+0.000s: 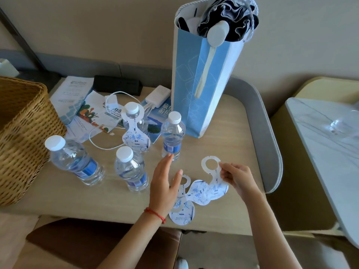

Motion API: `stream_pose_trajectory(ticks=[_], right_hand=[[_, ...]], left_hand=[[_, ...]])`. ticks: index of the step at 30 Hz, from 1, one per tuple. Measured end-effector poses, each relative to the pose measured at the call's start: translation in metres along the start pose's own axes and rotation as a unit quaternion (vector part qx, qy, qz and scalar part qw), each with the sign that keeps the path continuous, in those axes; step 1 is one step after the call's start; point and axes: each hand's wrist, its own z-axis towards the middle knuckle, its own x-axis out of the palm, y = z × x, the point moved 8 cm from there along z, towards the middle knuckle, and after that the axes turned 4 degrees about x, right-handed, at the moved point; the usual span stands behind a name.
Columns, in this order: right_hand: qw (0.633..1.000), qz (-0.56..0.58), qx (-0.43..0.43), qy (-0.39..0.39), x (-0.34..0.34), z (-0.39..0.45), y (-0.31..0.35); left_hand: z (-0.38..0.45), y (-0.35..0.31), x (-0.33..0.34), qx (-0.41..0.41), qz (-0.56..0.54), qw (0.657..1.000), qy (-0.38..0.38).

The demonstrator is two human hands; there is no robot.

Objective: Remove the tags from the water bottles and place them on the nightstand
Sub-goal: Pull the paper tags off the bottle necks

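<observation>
Several clear water bottles with white caps stand on the wooden nightstand. The back bottle still wears a white-and-blue paper tag round its neck. The other three bottles are bare. My right hand pinches the neck of a loose tag just above the table. Two more tags lie flat beside it. My left hand hovers with straight fingers over them, its fingertips close to the right bottle.
A woven basket stands at the left. A tall blue paper bag stands behind the bottles. Leaflets, a white power bank with cable and a black box lie at the back. A marble-topped table is at right.
</observation>
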Motion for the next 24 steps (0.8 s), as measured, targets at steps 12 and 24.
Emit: stream_pose_trajectory(ticks=[12, 24], right_hand=[[0.993, -0.077, 0.032, -0.085, -0.004, 0.013, -0.059], [0.922, -0.309, -0.217, -0.088, 0.018, -0.059, -0.006]], left_hand=[[-0.043, 0.02, 0.011, -0.027, 0.142, 0.984, 0.106], [-0.071, 0.0, -0.005, 0.008, 0.207, 0.971, 0.121]])
